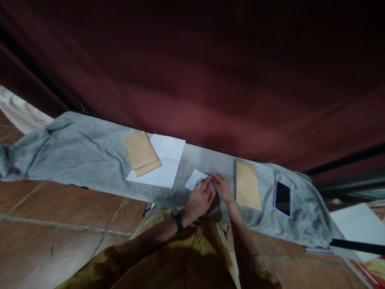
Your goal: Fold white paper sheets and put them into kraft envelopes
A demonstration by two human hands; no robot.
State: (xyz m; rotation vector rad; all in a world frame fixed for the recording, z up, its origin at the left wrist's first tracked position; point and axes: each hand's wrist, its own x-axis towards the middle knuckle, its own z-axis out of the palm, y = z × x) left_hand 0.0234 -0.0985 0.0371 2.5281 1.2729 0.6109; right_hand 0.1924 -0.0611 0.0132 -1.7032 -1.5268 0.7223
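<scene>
A small piece of white folded paper (195,179) lies on the grey cloth in front of me. My left hand (199,199), with a dark watch on its wrist, rests on this paper, its fingers stretched out and covering much of it. At the paper's right end, my right hand (221,187) has its fingers bent and pinched on the edge. The fingertips of both hands nearly meet there. To the left are a larger creased white sheet (165,170) and brown envelopes (141,151) overlapping it. Another brown envelope (248,185) lies right of my right hand.
A grey cloth (81,150) covers the long narrow surface. Toward its right end lies a phone (282,198) with a dark screen. A dark red curtain-like wall (192,92) rises behind the far edge. Brown floor tiles (69,233) show below.
</scene>
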